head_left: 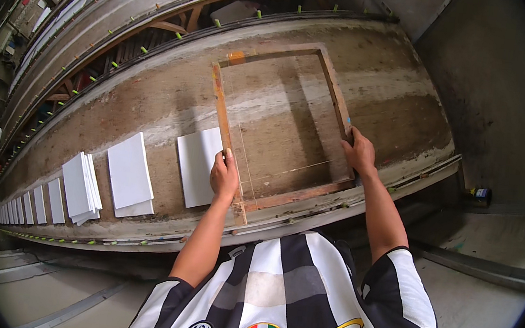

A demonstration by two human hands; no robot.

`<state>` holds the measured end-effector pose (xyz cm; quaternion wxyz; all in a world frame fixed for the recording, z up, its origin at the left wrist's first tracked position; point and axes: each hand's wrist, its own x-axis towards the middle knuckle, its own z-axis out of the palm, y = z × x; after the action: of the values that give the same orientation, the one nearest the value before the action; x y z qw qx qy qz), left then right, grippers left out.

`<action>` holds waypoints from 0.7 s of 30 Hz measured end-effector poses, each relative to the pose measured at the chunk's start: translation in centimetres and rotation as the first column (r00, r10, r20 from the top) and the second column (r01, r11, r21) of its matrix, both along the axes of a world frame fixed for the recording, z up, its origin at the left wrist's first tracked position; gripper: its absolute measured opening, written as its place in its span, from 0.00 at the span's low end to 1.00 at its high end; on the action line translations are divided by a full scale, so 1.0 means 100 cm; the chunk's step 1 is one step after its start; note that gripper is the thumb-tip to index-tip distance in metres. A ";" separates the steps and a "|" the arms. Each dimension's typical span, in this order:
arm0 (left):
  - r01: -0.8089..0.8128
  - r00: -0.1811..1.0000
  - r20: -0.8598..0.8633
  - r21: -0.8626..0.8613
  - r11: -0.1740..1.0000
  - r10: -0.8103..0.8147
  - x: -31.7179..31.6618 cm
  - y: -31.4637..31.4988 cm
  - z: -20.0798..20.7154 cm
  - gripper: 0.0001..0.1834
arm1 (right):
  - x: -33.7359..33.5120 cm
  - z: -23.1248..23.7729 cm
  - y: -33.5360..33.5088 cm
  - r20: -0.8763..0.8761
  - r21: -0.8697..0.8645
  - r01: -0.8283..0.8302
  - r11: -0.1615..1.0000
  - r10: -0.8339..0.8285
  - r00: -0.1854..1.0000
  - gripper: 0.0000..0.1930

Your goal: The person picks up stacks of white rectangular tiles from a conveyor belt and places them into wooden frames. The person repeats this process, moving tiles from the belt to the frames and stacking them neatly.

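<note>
A large rectangular wooden frame (298, 196) is in front of me, above a long worn table, its middle looking see-through with thin pale lines across it. My left hand (225, 176) is closed round the left bar, thumb on top. On the opposite side, my right hand (359, 152) grips the right bar. Orange-brown tape (235, 56) sticks to the far left corner. Just left of my left hand lies a white sheet stack (194, 172), partly hidden by the frame and that hand.
More white stacks (129, 171) run in a row along the near side of the long table (152, 112) toward the left. Yellow-green pegs (144, 50) line the table's edges. A second long table (132, 3) stands beyond. A grey wall (491, 93) rises at the right, with a small dark can (481, 197) below.
</note>
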<state>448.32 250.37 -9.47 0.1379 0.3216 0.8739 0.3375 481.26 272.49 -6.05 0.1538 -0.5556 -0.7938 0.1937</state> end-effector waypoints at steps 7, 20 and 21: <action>0.008 0.997 0.076 -0.078 0.997 -0.002 0.064 0.023 -0.050 0.28 | 0.066 -0.049 0.034 0.017 -0.089 0.012 0.996 -0.010 1.000 0.31; -0.030 0.999 -0.012 -0.030 0.999 0.030 0.101 0.027 -0.066 0.27 | 0.094 -0.062 0.045 0.052 -0.109 -0.012 0.994 0.017 0.998 0.33; -0.036 0.999 -0.038 -0.015 0.999 0.036 0.103 0.027 -0.068 0.26 | 0.095 -0.062 0.045 0.084 -0.123 0.000 0.992 0.010 0.996 0.33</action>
<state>458.60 253.06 -16.24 0.1179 0.3109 0.8847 0.3267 490.73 277.01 -12.26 0.0850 -0.5697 -0.7876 0.2190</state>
